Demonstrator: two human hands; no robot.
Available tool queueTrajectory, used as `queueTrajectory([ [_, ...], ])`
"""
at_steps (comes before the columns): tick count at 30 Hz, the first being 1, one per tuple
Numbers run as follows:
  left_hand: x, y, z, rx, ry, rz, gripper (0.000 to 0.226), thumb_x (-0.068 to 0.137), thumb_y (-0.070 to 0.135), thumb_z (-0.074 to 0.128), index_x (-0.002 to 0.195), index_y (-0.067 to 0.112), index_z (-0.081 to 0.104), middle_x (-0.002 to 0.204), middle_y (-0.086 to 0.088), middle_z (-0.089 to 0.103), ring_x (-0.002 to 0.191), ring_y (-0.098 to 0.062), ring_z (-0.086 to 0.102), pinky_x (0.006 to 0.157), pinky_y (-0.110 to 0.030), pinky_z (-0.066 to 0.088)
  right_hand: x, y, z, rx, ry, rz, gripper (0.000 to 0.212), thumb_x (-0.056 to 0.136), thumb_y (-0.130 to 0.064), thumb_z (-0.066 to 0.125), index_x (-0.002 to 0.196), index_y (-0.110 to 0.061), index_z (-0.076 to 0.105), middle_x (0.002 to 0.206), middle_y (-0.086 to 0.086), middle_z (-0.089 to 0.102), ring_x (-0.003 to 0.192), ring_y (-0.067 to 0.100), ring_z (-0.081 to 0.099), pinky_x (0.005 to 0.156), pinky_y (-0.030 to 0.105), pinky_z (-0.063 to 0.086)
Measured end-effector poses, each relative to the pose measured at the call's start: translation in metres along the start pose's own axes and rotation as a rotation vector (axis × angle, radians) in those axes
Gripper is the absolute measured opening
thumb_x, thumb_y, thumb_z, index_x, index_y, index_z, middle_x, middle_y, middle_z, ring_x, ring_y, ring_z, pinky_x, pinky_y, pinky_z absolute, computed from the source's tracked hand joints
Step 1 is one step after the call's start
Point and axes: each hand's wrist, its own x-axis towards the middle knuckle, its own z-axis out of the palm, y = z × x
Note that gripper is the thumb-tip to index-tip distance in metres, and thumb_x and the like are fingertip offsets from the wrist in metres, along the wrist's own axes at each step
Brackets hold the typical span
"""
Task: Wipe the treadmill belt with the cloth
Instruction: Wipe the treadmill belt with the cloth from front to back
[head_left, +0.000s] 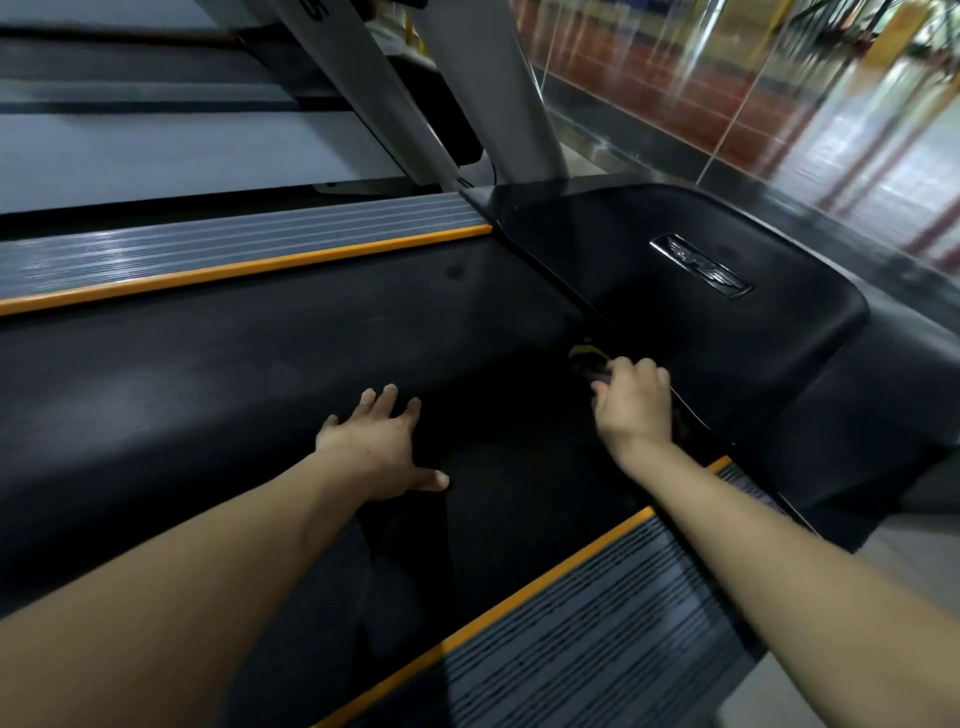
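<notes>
Right hand (631, 402) clenches a dark, yellow-edged cloth (587, 358) at the wide black rubber treadmill belt's (234, 364) front edge; left hand (382, 441) presses flat, fingers spread. Most belt seemingly unwiped.

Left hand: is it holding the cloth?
No. The left hand lies flat with fingers spread on the treadmill belt; the cloth is under the right hand, near the motor cover.

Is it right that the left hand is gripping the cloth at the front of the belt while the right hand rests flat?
No, swapped: in the head view the right hand grips the cloth at the front of the belt, while the left hand rests flat.
</notes>
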Motion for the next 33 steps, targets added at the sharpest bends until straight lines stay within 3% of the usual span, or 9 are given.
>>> queueTrajectory([
  [2,0.000,-0.001,0.000,-0.007,-0.002,0.005,0.115,0.077,0.080,0.061,0.161,0.032,-0.001,0.169,0.001,-0.015,0.156,-0.023,-0.013,0.124,-0.057,0.011,-0.027,-0.038,-0.001,0.054,-0.067,-0.049,0.030,0.094,-0.031,0.060,0.116,-0.011,0.061,0.114,0.016,0.055,0.107,0.035,0.047,0.094,0.043,0.040],
  [5,0.001,0.000,0.000,-0.001,0.000,0.005,0.116,0.076,0.081,0.060,0.161,0.031,-0.001,0.169,0.000,-0.014,0.156,-0.024,-0.012,0.124,-0.058,0.012,-0.083,-0.081,0.001,0.157,-0.085,-0.345,0.030,0.089,-0.030,0.066,0.114,-0.013,0.062,0.105,0.010,0.055,0.099,0.031,0.049,0.087,0.042,0.045],
  [8,0.001,0.001,0.001,0.000,0.005,0.002,0.115,0.076,0.081,0.060,0.161,0.032,-0.001,0.169,0.001,-0.014,0.156,-0.023,-0.012,0.124,-0.058,0.012,-0.074,-0.066,0.002,0.173,-0.097,-0.526,0.031,0.085,-0.028,0.070,0.112,-0.012,0.065,0.101,0.010,0.057,0.095,0.031,0.053,0.082,0.041,0.048],
  [13,0.001,-0.002,0.003,-0.010,0.006,0.009,0.114,0.077,0.080,0.060,0.161,0.032,-0.001,0.169,0.001,-0.014,0.155,-0.023,-0.013,0.124,-0.058,0.010,0.008,0.036,-0.005,-0.066,0.002,-0.171,0.030,0.089,-0.027,0.065,0.109,-0.006,0.065,0.100,0.018,0.057,0.097,0.040,0.051,0.083,0.048,0.048],
  [16,0.000,-0.001,0.000,-0.004,0.018,0.010,0.114,0.076,0.080,0.061,0.161,0.032,0.002,0.169,0.002,-0.012,0.156,-0.023,-0.011,0.124,-0.058,0.012,-0.006,0.025,-0.005,-0.092,0.020,-0.054,0.031,0.091,-0.027,0.063,0.113,-0.005,0.062,0.105,0.019,0.054,0.099,0.038,0.047,0.085,0.048,0.046],
  [18,-0.001,0.001,-0.002,0.006,0.016,0.011,0.115,0.076,0.080,0.061,0.161,0.031,0.002,0.170,0.001,-0.010,0.156,-0.024,-0.010,0.123,-0.058,0.014,-0.029,-0.009,-0.004,-0.053,-0.020,-0.076,0.029,0.090,-0.026,0.064,0.111,-0.007,0.063,0.107,0.018,0.055,0.101,0.038,0.047,0.087,0.048,0.045],
  [23,-0.008,0.000,0.003,0.023,0.052,0.016,0.112,0.079,0.080,0.058,0.161,0.030,0.000,0.169,0.000,-0.014,0.156,-0.024,-0.012,0.124,-0.058,0.012,-0.057,-0.039,-0.012,-0.015,-0.108,-0.435,0.019,0.093,-0.022,0.066,0.106,-0.009,0.064,0.100,0.013,0.056,0.095,0.032,0.052,0.082,0.046,0.052],
  [29,-0.004,0.000,0.001,0.038,0.023,0.005,0.113,0.078,0.081,0.058,0.161,0.031,0.001,0.169,0.000,-0.013,0.156,-0.025,-0.010,0.122,-0.059,0.016,-0.026,-0.007,-0.018,0.033,-0.079,-0.394,0.032,0.093,-0.026,0.066,0.123,-0.014,0.064,0.100,0.009,0.064,0.097,0.033,0.056,0.080,0.048,0.050],
  [33,-0.004,0.001,0.001,0.042,0.028,-0.005,0.113,0.078,0.080,0.059,0.161,0.030,0.000,0.169,-0.001,-0.013,0.156,-0.026,-0.010,0.123,-0.059,0.015,-0.009,0.006,-0.021,0.177,-0.071,-0.240,0.019,0.098,-0.029,0.056,0.112,-0.020,0.064,0.099,0.003,0.062,0.098,0.026,0.052,0.085,0.046,0.047],
])
